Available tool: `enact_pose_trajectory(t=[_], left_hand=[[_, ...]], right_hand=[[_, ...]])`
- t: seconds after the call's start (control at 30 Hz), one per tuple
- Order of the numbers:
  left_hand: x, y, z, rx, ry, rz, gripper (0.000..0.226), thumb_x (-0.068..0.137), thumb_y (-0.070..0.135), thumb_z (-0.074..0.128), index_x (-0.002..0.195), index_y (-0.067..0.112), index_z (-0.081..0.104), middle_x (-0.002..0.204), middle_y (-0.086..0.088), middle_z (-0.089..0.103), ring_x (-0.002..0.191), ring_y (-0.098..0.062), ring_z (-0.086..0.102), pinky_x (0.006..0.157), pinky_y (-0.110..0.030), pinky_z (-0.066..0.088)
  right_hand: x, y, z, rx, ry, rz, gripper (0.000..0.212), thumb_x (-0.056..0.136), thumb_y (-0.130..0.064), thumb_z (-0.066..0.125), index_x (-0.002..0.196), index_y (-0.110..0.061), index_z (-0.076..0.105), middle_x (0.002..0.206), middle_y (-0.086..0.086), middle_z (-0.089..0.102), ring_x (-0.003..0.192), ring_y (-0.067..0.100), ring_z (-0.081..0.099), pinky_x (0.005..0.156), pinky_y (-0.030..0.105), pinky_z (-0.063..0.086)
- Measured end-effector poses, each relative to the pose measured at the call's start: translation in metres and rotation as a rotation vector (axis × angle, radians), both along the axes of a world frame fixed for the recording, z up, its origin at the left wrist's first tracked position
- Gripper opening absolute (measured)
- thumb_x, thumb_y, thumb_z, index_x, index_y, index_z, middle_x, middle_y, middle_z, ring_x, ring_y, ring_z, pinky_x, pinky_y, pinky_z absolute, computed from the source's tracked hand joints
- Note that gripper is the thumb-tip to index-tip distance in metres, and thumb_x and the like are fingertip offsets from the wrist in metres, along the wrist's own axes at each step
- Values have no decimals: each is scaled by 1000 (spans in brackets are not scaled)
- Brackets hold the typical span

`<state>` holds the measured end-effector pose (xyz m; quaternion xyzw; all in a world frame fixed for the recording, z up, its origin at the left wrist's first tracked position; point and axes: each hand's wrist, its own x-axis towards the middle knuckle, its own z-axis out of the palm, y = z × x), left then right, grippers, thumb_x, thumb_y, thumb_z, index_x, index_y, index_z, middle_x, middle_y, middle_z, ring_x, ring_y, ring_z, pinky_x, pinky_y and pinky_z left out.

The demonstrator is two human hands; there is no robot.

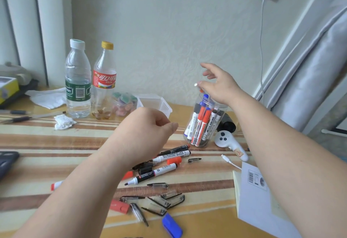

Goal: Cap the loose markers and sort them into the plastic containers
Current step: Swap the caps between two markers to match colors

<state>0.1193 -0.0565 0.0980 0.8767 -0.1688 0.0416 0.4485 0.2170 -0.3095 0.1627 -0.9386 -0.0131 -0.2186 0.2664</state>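
Two bottles (78, 80) stand far left. The left hand (142, 132) hovers, fingers curled round nothing visible, above loose markers (159, 172) and caps (165, 202) on the counter (56, 140). They look light, stiff and slick, and are best pinched mid-barrel. The right hand (219, 85) pinches a marker (196, 85) over the jar (206, 125), which a white controller (223, 139) crowds.

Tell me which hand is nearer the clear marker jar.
Right. The right hand hovers just above the jar; the left hand hangs to its left, over the loose markers.
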Motion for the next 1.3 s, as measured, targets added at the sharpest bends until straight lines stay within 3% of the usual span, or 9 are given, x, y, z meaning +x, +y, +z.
enact_pose_trajectory(t=[0.17,0.3,0.5,0.67,0.77,0.87,0.93,1.1,1.3], left_hand=[[0,1,-1,5,12,6,33,94,47,59,75,23,72,65,3,72,48,-4,61,56,-22,49],[-1,0,-1,11,15,1,31,94,48,59,78,25,72,67,4,72,55,-6,64,59,-23,52],[-4,-3,0,33,2,-10,28,95,47,59,81,27,73,71,9,71,66,-6,65,66,-25,55],[-5,-5,0,45,-9,-14,28,94,46,59,78,27,72,67,12,69,60,-2,61,58,-20,47],[-5,-6,0,55,-14,-18,28,94,46,59,77,28,71,66,11,69,59,-2,61,56,-21,45],[-5,-5,0,61,-11,-30,28,95,46,59,78,28,71,67,10,70,59,-1,61,55,-20,44],[-6,-3,1,68,-13,-34,29,94,47,59,77,27,72,65,9,70,58,-2,62,55,-20,45],[-6,0,3,75,-28,-13,38,93,44,59,73,15,72,63,-2,71,46,-8,57,55,-23,48],[-25,18,-1,198,-81,-35,31,91,41,63,77,17,74,68,-1,70,61,-11,63,64,-29,53]], right_hand=[[6,9,0,48,173,73,30,91,-13,60,117,-24,71,105,-6,72,99,9,65,102,29,49],[0,3,-2,-20,180,82,25,89,-17,69,111,-27,73,104,-5,73,91,7,65,86,24,50],[0,-11,-4,166,-102,-68,16,92,-15,67,105,-23,71,92,-3,75,90,11,72,91,30,55],[-5,-31,-12,266,-292,-255,3,91,-16,68,90,-19,69,85,2,74,75,15,74,80,35,61],[-10,-36,-21,62,-196,-360,36,93,-33,65,68,-7,66,65,11,65,62,24,61,62,28,47],[-17,-34,-34,92,-26,-358,56,101,-44,47,78,1,72,76,16,68,76,31,61,76,35,49],[-22,-33,-42,153,-100,-346,54,101,-43,42,81,-2,70,82,13,67,90,29,60,86,37,48],[-65,6,-62,114,-438,-219,16,91,-22,57,87,-15,70,92,-4,62,103,23,58,85,24,41],[-141,76,-97,-11,290,227,7,89,-28,70,83,-27,73,79,-13,71,76,0,64,71,20,51]])
